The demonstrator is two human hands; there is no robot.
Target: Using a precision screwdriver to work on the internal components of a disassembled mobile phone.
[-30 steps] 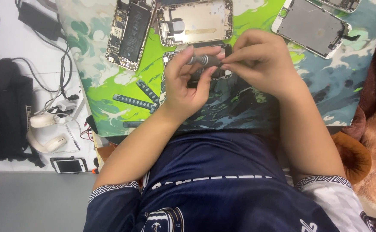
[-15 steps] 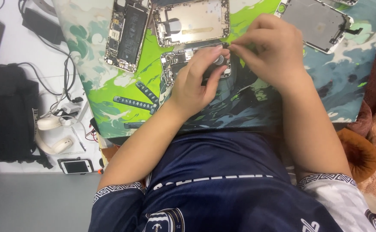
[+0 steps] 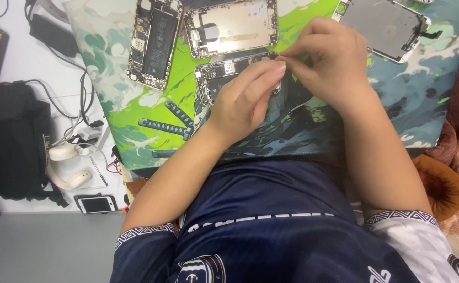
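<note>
At the centre of the frame both hands meet over an opened phone body (image 3: 215,78) that lies on a printed mat (image 3: 135,112) of green, white and blue, spread on the worktop. The left hand (image 3: 242,102) rests across the lower half of that phone, its fingers (image 3: 271,69) stretched out close together, the tips reaching the phone's upper right corner. The right hand (image 3: 326,60) hovers just above and right of it, its fingers curled with thumb and forefinger pinched together right at the left fingertips; whether they grip a small part I cannot tell, as it is too small to see.

The phone's shell works as a shallow tray: a circuit board and a dark battery area show in the uncovered left part, the rest is hidden under the left hand.

Just above it lies a second shell (image 3: 232,26), pale gold inside and mostly bare. In the upper left of the mat lies a third opened phone (image 3: 153,42) holding a long black battery and a board. A detached screen panel (image 3: 384,26) sits at the upper right, face down.

Off the mat on the left are a black bag (image 3: 12,141), cream headphones (image 3: 64,167) and a small whole phone (image 3: 97,203).
</note>
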